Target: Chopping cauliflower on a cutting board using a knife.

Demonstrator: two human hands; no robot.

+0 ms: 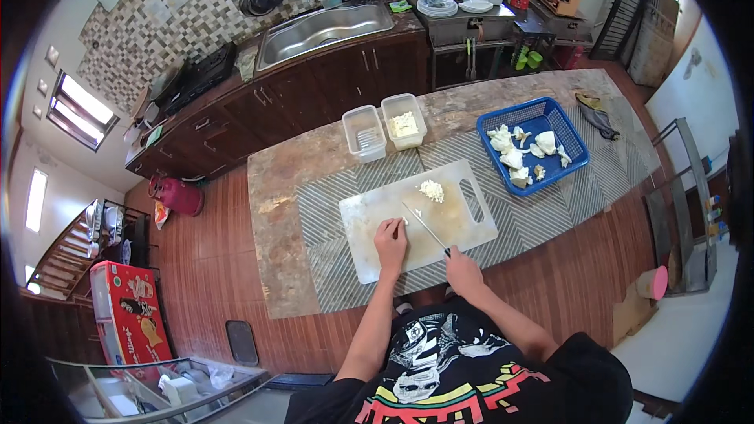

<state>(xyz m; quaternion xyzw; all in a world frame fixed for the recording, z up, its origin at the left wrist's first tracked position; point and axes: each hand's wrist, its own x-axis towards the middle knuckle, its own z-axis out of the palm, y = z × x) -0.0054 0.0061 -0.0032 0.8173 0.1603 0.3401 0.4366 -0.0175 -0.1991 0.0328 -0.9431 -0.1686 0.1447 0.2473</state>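
A white plastic cutting board [377, 247] lies on the table before me. My right hand [464, 271] grips the black handle of a knife [425, 227], its blade slanting over the board. Beside the blade, my left hand [391, 241] rests on the board with bunched fingers, a small white piece at the fingertips. Past the blade tip sits a pile of chopped white food [432, 191], with small bits nearer the knife. A blue plastic basket [535, 185] to the right holds several white chunks, perhaps a peeled vegetable. One clear plastic container [403, 101] holds white pieces; another container [363, 134] stands beside it.
The board rests on a striped mat [518, 218] covering part of the wooden table [277, 188]. A dark, crumpled item [596, 116] lies right of the basket. Beyond the table are a steel sink [327, 29] and a stack of plates [436, 6].
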